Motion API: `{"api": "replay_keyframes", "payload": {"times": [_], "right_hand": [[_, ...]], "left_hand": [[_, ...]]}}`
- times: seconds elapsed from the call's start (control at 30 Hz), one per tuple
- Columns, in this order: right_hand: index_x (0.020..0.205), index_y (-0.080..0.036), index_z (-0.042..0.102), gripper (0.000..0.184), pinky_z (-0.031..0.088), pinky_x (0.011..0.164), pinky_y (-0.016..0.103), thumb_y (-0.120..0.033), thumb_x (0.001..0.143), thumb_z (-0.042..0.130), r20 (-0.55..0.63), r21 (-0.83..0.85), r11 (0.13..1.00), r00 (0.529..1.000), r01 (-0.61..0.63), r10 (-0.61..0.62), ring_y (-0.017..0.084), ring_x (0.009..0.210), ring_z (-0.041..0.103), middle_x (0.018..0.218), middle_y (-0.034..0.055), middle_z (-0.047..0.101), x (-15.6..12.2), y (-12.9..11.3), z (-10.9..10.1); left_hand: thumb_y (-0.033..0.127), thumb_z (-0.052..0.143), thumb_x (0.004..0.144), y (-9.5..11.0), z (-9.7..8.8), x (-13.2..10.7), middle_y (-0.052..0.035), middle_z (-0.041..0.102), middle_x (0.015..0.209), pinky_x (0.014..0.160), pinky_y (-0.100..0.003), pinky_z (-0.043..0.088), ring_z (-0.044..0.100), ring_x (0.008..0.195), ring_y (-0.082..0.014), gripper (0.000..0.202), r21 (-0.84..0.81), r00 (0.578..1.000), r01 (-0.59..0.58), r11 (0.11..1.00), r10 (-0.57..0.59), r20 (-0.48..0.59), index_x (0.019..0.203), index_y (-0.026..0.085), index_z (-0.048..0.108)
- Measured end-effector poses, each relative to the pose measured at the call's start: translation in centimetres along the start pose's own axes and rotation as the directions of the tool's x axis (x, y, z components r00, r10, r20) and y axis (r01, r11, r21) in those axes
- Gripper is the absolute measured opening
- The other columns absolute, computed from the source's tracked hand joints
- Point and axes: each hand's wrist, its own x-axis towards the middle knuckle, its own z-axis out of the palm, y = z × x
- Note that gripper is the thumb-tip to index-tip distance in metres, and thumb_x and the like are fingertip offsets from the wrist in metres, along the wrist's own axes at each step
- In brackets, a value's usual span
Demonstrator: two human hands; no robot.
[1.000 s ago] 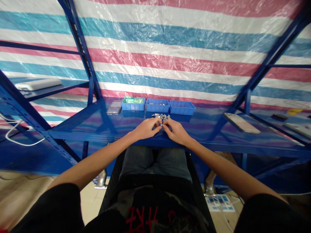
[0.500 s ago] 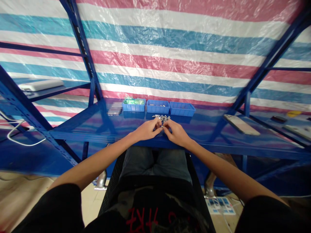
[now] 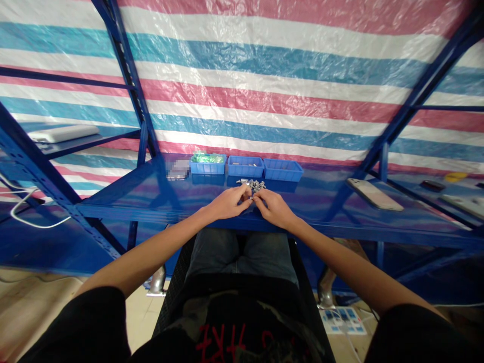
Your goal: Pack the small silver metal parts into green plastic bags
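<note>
Over the front part of the blue table (image 3: 181,199), my left hand (image 3: 231,202) and my right hand (image 3: 275,206) meet fingertip to fingertip. Both are closed in a pinch around something tiny and light-coloured between them, too small to name. Just beyond my fingers lies a loose heap of small silvery metal parts (image 3: 257,185). Behind the heap stand three blue bins: the left bin (image 3: 208,169) holds green plastic wrapping, the middle bin (image 3: 245,172) has a few small pieces in it, and the right bin (image 3: 283,175) shows no contents that I can make out.
A phone (image 3: 376,194) lies on the table to the right, and a blurred-out flat object (image 3: 178,169) lies left of the bins. Blue rack posts (image 3: 130,75) rise at both sides. A white case (image 3: 64,133) rests on the left shelf. Striped plastic sheeting hangs behind.
My hands stay together at the same place, with only slight movement at the fingertips. The bins and the heap stay put.
</note>
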Motion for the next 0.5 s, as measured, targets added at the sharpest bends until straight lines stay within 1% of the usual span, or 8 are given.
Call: {"api": "replay_keyframes", "payload": {"times": [0.1, 0.17, 0.27, 0.4, 0.5], "right_hand": [[0.093, -0.019, 0.052, 0.011, 0.043, 0.071, 0.030, -0.022, 0.087, 0.043, -0.029, 0.049, 0.999, 1.000, -0.006, 0.007, 0.018, 0.078, 0.056, 0.087, 0.0063, 0.061, -0.09, -0.16, -0.13], [0.096, -0.019, 0.051, 0.013, 0.044, 0.072, 0.031, -0.021, 0.085, 0.047, -0.042, 0.050, 0.999, 0.999, 0.000, 0.002, 0.019, 0.080, 0.056, 0.089, 0.0066, 0.060, -0.15, -0.18, -0.15], [0.094, -0.019, 0.051, 0.011, 0.044, 0.072, 0.032, -0.019, 0.083, 0.048, -0.048, 0.010, 1.000, 0.999, 0.017, -0.017, 0.020, 0.079, 0.055, 0.086, 0.0067, 0.059, -0.19, -0.07, -0.02], [0.089, -0.019, 0.051, 0.007, 0.044, 0.071, 0.032, -0.022, 0.085, 0.046, -0.067, -0.018, 0.999, 0.997, 0.033, -0.035, 0.019, 0.077, 0.055, 0.083, 0.0065, 0.059, -0.24, 0.05, 0.18], [0.087, -0.020, 0.051, 0.006, 0.045, 0.070, 0.032, -0.023, 0.085, 0.046, -0.119, -0.023, 0.999, 0.992, 0.036, -0.039, 0.019, 0.075, 0.055, 0.081, 0.0058, 0.060, -0.24, 0.10, 0.18]], "left_hand": [[0.029, 0.043, 0.087, -0.12, 0.03, 0.03, -0.0011, 0.057, 0.079, 0.066, -0.027, 0.042, 0.055, 0.071, -0.0149, 0.011, -0.020, 1.000, 0.015, 1.000, -0.015, -0.001, 0.088, 0.018, 0.046], [0.029, 0.041, 0.088, -0.16, 0.01, 0.05, -0.0009, 0.056, 0.077, 0.065, -0.026, 0.041, 0.054, 0.070, -0.0145, 0.012, -0.034, 1.000, 0.023, 0.999, -0.023, 0.000, 0.088, 0.018, 0.047], [0.028, 0.039, 0.089, -0.14, -0.07, 0.06, -0.0005, 0.056, 0.076, 0.064, -0.025, 0.040, 0.053, 0.069, -0.0138, 0.014, -0.039, 0.999, 0.030, 0.999, -0.030, 0.014, 0.088, 0.017, 0.048], [0.028, 0.036, 0.091, -0.05, -0.23, 0.11, -0.0005, 0.056, 0.076, 0.065, -0.025, 0.040, 0.054, 0.070, -0.0137, 0.019, -0.036, 0.999, 0.024, 0.999, -0.023, 0.040, 0.085, 0.017, 0.050], [0.031, 0.034, 0.092, -0.07, -0.29, 0.17, -0.0012, 0.058, 0.078, 0.068, -0.025, 0.041, 0.055, 0.073, -0.0146, 0.023, -0.056, 0.999, 0.027, 0.998, -0.024, 0.040, 0.085, 0.017, 0.052]]}}
